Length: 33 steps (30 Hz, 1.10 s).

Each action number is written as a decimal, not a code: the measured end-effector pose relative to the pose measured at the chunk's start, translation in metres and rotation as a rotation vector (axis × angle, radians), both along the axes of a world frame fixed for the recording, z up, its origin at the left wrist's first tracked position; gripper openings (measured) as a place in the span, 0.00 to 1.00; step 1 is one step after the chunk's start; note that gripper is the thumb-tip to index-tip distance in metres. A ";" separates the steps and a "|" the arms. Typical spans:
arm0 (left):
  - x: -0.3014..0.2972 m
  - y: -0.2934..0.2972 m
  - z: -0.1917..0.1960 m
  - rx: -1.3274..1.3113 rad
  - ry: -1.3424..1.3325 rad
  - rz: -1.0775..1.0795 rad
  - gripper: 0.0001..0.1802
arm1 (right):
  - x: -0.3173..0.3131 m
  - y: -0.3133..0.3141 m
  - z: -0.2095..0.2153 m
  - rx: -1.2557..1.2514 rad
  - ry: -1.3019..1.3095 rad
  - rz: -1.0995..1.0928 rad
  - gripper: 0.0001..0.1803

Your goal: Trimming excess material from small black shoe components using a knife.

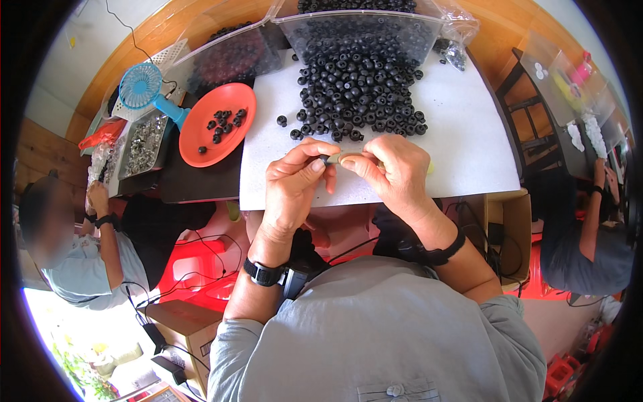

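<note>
My left hand (293, 182) pinches a small black round piece (324, 159) between thumb and fingertips, just over the near part of a white sheet (462, 137). Closed around a slim tan-grey tool (347, 157), my right hand (400, 173) holds its tip against or very close to that piece. What kind of tool it is I cannot make out, since the fingers cover much of it. Beyond both hands spreads a heap of black round beads with holes (355, 94). To the left, an orange plate (194, 155) carries several similar black beads.
A clear plastic bin (358, 21) of black beads stands behind the heap, beside another clear bin (231, 63). At the left are a blue fan (142, 87) and a tray of small shiny parts (142, 149). Co-workers sit left (94, 254) and right (589, 248).
</note>
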<state>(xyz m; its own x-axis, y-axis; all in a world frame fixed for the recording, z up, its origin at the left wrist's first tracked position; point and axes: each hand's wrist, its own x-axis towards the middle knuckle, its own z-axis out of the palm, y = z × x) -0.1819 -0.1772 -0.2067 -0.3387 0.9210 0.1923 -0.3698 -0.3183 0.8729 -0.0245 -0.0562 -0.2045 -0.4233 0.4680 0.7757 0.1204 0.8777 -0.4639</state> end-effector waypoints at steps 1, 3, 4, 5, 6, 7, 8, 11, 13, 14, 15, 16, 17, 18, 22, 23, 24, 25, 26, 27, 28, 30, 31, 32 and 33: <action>-0.001 0.000 0.000 -0.001 0.002 0.001 0.13 | 0.000 0.000 -0.001 -0.001 0.002 0.001 0.22; -0.001 0.001 0.002 -0.019 0.013 -0.011 0.12 | -0.001 0.001 -0.002 0.023 0.002 0.023 0.23; -0.002 0.001 0.001 -0.017 0.019 -0.008 0.12 | -0.002 0.001 -0.003 0.024 0.007 0.026 0.23; -0.001 0.002 0.000 -0.021 0.018 0.010 0.12 | -0.002 0.000 -0.002 0.033 0.014 0.023 0.22; 0.000 0.003 0.000 -0.024 0.019 0.027 0.12 | -0.002 -0.001 -0.002 0.042 0.022 0.021 0.22; 0.001 0.002 0.002 -0.022 0.027 0.030 0.12 | -0.002 -0.001 -0.002 0.044 0.031 0.024 0.22; 0.003 0.001 0.004 -0.038 0.009 0.048 0.12 | -0.002 -0.002 -0.002 0.052 0.040 0.011 0.22; 0.005 -0.004 0.010 -0.070 0.000 0.104 0.13 | 0.000 -0.003 -0.001 0.057 0.062 0.008 0.22; -0.001 -0.011 0.015 -0.065 0.203 0.232 0.14 | 0.000 -0.003 -0.001 0.053 0.074 0.016 0.22; -0.006 -0.013 0.027 -0.106 0.304 0.309 0.14 | 0.002 -0.002 -0.002 0.069 0.058 0.013 0.22; -0.016 -0.013 0.037 -0.129 0.420 0.398 0.14 | 0.003 -0.001 -0.003 0.084 0.040 0.007 0.21; -0.028 -0.014 0.047 -0.156 0.529 0.466 0.14 | 0.004 0.000 -0.005 0.081 0.048 0.005 0.21; -0.047 -0.018 0.053 -0.169 0.622 0.516 0.15 | 0.004 0.000 -0.005 0.105 0.037 0.005 0.21; -0.065 -0.018 0.058 -0.214 0.694 0.561 0.14 | 0.004 0.000 -0.006 0.129 0.025 0.002 0.21; -0.131 -0.013 0.048 -0.209 1.105 0.710 0.10 | 0.002 -0.001 -0.006 0.152 0.022 0.002 0.21; -0.134 -0.012 0.044 -0.204 1.113 0.709 0.10 | 0.003 -0.001 -0.006 0.151 0.011 0.006 0.21; -0.136 -0.013 0.039 -0.225 1.395 0.819 0.10 | 0.003 -0.002 -0.006 0.151 -0.001 0.012 0.21; -0.130 -0.008 0.038 -0.243 1.673 0.922 0.09 | 0.003 -0.001 -0.007 0.151 0.000 0.006 0.21; -0.123 -0.001 0.036 -0.207 1.612 0.882 0.09 | 0.003 -0.001 -0.008 0.147 0.007 0.012 0.21; -0.117 0.005 0.036 -0.162 1.589 0.817 0.07 | 0.002 0.000 -0.009 0.143 0.013 0.018 0.21; -0.110 0.011 0.035 -0.176 1.576 0.751 0.06 | 0.003 0.000 -0.009 0.144 0.011 0.020 0.21; -0.098 0.025 0.031 -0.189 1.559 0.683 0.05 | 0.005 0.000 -0.007 0.150 -0.004 0.003 0.21; -0.094 0.032 0.029 -0.217 1.557 0.626 0.04 | 0.004 -0.001 -0.007 0.151 -0.003 0.005 0.21; -0.093 0.036 0.029 -0.246 1.554 0.568 0.04 | 0.004 -0.001 -0.006 0.151 -0.002 0.004 0.21; -0.096 0.038 0.026 -0.246 1.554 0.569 0.04 | 0.003 -0.001 -0.006 0.150 0.000 0.003 0.22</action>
